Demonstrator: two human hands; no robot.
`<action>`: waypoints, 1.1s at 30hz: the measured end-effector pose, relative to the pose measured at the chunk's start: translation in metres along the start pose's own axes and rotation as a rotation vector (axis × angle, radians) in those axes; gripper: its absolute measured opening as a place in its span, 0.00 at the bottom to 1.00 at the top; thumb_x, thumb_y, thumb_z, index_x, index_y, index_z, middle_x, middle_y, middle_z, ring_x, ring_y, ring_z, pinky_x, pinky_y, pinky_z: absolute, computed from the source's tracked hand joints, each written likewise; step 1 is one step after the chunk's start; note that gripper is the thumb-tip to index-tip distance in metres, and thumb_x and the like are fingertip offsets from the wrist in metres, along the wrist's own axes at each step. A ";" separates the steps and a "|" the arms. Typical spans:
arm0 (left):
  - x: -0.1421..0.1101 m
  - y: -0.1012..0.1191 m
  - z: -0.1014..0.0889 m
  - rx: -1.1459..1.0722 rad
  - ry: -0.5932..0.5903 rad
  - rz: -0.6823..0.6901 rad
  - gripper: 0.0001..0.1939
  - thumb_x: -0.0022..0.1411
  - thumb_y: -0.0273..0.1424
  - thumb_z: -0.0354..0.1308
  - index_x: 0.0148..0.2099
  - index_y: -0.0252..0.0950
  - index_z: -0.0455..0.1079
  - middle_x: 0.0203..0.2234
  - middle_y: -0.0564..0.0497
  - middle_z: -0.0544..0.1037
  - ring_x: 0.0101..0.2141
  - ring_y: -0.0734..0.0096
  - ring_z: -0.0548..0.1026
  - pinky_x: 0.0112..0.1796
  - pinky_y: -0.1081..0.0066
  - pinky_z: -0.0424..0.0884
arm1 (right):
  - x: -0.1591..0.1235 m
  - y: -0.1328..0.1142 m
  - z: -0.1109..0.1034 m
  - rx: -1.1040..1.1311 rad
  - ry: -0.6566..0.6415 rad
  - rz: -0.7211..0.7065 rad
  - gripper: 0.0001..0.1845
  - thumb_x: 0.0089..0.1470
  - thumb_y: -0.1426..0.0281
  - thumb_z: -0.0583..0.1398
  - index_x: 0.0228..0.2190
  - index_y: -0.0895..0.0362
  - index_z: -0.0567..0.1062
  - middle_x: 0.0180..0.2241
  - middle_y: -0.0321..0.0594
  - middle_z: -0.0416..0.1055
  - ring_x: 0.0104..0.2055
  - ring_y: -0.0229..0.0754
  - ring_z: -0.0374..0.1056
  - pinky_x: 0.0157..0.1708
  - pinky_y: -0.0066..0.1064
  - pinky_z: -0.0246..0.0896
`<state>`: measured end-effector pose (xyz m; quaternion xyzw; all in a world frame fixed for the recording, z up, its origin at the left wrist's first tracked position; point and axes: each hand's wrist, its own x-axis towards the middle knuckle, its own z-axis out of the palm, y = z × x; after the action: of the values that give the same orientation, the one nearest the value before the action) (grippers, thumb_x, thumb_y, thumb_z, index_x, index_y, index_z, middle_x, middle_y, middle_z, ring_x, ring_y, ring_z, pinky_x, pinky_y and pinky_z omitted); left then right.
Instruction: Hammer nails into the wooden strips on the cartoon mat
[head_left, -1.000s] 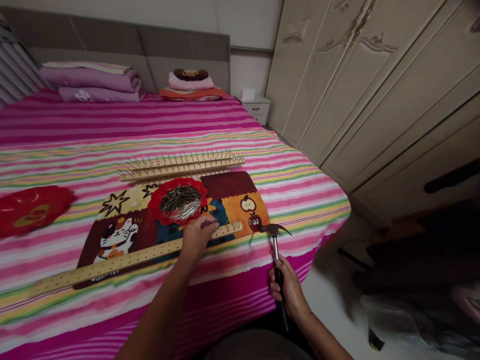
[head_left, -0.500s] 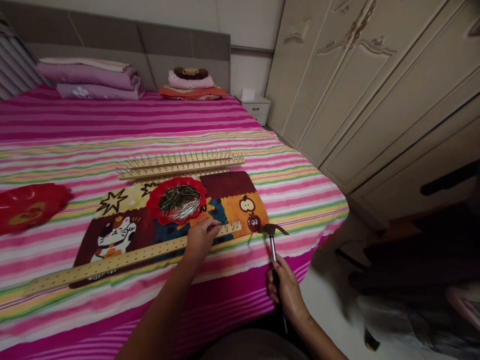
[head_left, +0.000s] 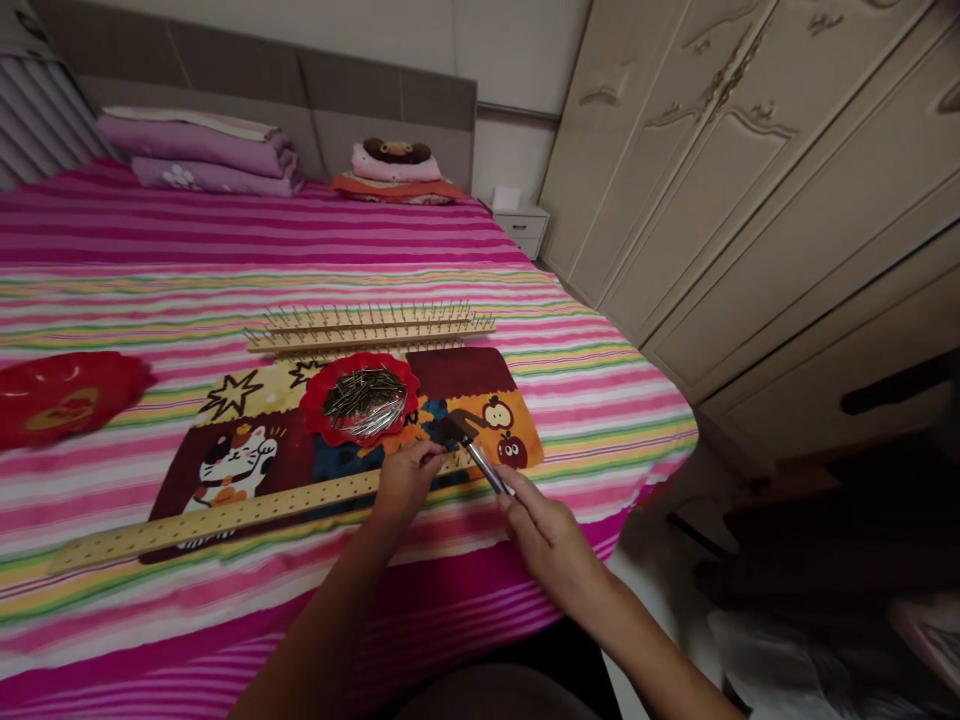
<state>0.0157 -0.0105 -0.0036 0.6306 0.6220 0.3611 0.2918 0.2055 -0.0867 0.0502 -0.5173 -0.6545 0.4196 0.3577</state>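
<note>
My left hand [head_left: 405,478] pinches something small, likely a nail, against the right end of a long wooden strip with holes [head_left: 247,512] lying on a cartoon-print mat [head_left: 247,440]. My right hand [head_left: 544,535] grips the handle of a small hammer [head_left: 469,447], whose head hovers just right of my left fingers, above the strip's end. A red scalloped dish of loose nails [head_left: 364,398] sits right behind my left hand.
Wooden strips studded with upright nails [head_left: 371,328] lie behind the dish. A second red dish [head_left: 64,395] rests at the far left on the striped bedspread [head_left: 225,250]. Folded bedding [head_left: 199,150] and wardrobe doors [head_left: 750,170] stand beyond; the bed's edge is at right.
My right hand has swung the hammer leftwards and up from the bed's edge, bringing its head over the strip beside my left fingers. My left hand stays on the strip's end.
</note>
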 end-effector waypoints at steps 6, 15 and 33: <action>-0.001 0.000 0.000 0.030 -0.008 0.014 0.05 0.50 0.29 0.55 0.25 0.37 0.71 0.20 0.56 0.73 0.25 0.76 0.69 0.29 0.76 0.62 | 0.000 -0.002 -0.004 0.062 -0.025 0.074 0.21 0.55 0.64 0.52 0.49 0.55 0.70 0.19 0.31 0.61 0.20 0.34 0.54 0.20 0.26 0.52; -0.003 0.003 -0.008 0.006 -0.011 -0.035 0.08 0.50 0.29 0.56 0.34 0.37 0.73 0.24 0.54 0.75 0.26 0.75 0.71 0.30 0.75 0.66 | -0.026 0.054 -0.003 0.692 0.416 0.596 0.28 0.46 0.58 0.59 0.49 0.51 0.63 0.17 0.25 0.60 0.12 0.28 0.49 0.10 0.18 0.37; 0.066 -0.014 -0.078 0.714 -0.073 -0.230 0.11 0.53 0.34 0.51 0.30 0.38 0.74 0.26 0.47 0.78 0.29 0.66 0.73 0.26 0.73 0.59 | -0.038 0.101 0.018 0.831 0.459 0.585 0.25 0.44 0.55 0.61 0.44 0.49 0.63 0.16 0.24 0.60 0.11 0.27 0.49 0.08 0.15 0.38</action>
<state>-0.0585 0.0492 0.0360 0.6311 0.7646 0.0639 0.1139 0.2355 -0.1158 -0.0504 -0.5709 -0.1684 0.6008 0.5336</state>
